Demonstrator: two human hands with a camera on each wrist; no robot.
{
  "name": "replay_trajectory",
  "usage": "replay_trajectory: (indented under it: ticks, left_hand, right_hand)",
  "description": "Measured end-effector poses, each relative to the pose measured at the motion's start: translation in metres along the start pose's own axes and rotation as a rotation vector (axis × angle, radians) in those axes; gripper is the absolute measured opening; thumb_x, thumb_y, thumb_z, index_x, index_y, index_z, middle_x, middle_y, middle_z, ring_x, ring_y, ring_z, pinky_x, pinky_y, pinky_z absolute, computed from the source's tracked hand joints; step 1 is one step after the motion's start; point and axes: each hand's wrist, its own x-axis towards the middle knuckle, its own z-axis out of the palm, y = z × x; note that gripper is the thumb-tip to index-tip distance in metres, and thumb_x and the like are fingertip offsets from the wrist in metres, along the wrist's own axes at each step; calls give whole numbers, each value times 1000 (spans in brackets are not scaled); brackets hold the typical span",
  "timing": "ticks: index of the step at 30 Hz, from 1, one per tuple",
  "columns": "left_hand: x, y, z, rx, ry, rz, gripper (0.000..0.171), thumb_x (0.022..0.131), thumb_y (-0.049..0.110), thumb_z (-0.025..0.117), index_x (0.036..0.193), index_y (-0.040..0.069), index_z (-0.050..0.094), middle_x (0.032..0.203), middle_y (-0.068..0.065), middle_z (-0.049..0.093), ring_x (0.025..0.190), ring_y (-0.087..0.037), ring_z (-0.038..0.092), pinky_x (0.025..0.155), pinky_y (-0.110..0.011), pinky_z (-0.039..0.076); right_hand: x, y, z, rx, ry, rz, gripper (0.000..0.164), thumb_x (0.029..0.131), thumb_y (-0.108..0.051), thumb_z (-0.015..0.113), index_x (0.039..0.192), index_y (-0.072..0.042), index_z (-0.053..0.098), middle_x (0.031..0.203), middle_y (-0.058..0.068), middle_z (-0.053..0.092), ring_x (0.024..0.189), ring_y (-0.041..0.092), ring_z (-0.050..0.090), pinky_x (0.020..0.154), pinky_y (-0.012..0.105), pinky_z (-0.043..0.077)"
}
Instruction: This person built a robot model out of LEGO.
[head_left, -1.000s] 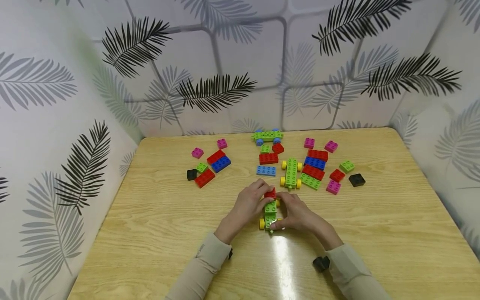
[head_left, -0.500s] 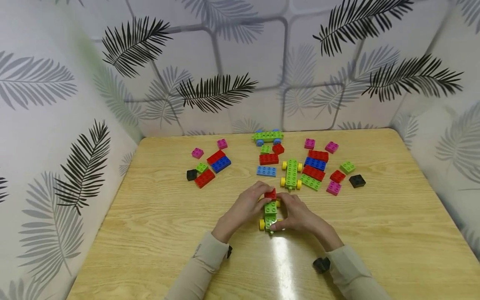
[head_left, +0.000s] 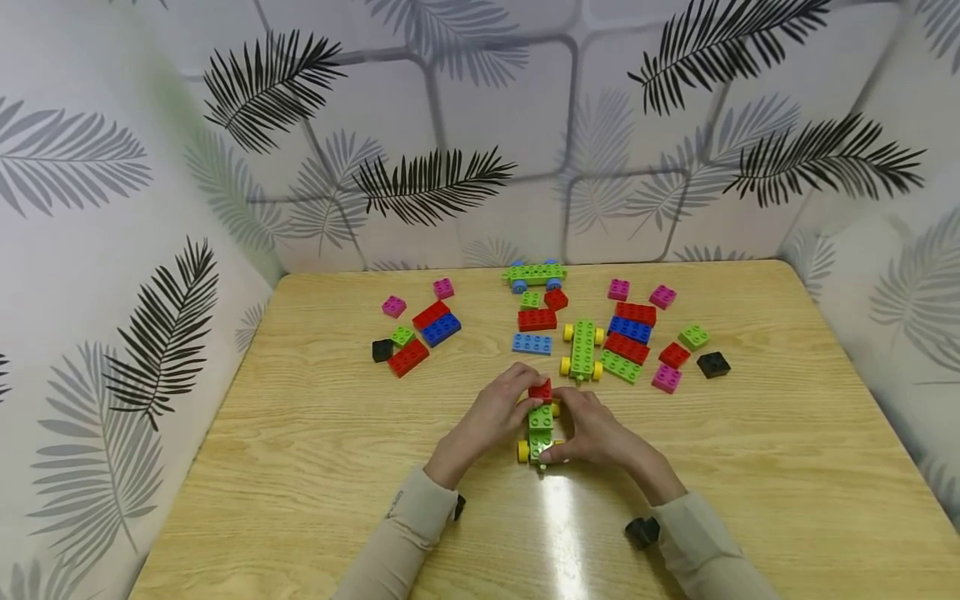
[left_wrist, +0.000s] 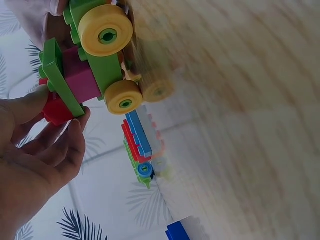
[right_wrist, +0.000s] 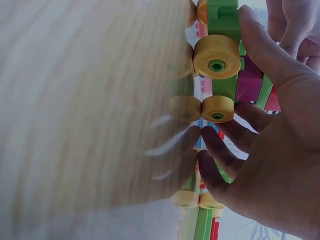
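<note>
A green toy car base (head_left: pixel 540 448) with yellow wheels stands on the table in front of me. The left wrist view shows a purple brick (left_wrist: pixel 81 78) on it, a green brick (left_wrist: pixel 61 76) above that, and a red brick (left_wrist: pixel 57 111) on top. My left hand (head_left: pixel 486 418) pinches the red brick between thumb and fingers. From the other side my right hand (head_left: pixel 600 429) holds the car base, its thumb (right_wrist: pixel 260 42) at the near end and its fingers curled toward the far end. The hands partly cover the stack in the head view.
Behind the hands lie another yellow-wheeled green base (head_left: pixel 582 350), a light blue brick (head_left: pixel 532 344) and a blue-wheeled base (head_left: pixel 536 275). Loose bricks sit in groups, with a red brick (head_left: pixel 408 357) at left and a black brick (head_left: pixel 713 364) at right. A patterned wall stands behind the table.
</note>
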Motion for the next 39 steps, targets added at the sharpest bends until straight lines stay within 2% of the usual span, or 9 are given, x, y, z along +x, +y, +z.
replay_trajectory:
  ticks: [5,11,15,30,39]
  left_hand:
    - [0,0,0,16,8,9,26,95,11,60,121,6,61,118,-6,56,107,-17,58,94,-30,48]
    - [1,1,0,75,56,73,24,94,8,62,118,6,62,115,-5,59,104,-17,59,90,-30,50]
    - [0,0,1,76,70,90,24,93,7,63,117,7,62,114,-4,59,103,-16,59,90,-30,50]
    - [-1,-2,3,65,48,61,25,95,12,61,120,7,61,118,-4,57,108,-16,58,93,-27,48]
    - [-2,-3,3,57,38,42,25,96,12,60,120,9,61,118,-4,57,107,-15,57,91,-28,49]
  right_hand:
    - [0,-1,-1,3,-1,9,95,66,-48,86,138,-4,43,138,13,47,123,34,39,103,53,34]
    - [1,-1,-2,7,0,6,94,67,-48,86,138,-4,43,139,13,47,123,34,39,103,54,34]
    - [1,0,-1,5,0,1,94,66,-47,86,138,-4,43,138,13,48,122,34,40,103,53,35]
    - [0,-2,-2,13,-9,22,97,65,-49,86,139,-6,42,140,12,46,124,33,39,104,52,35]
    - [0,-1,-1,-5,4,3,98,65,-49,86,139,-3,42,138,14,48,122,34,40,103,53,35]
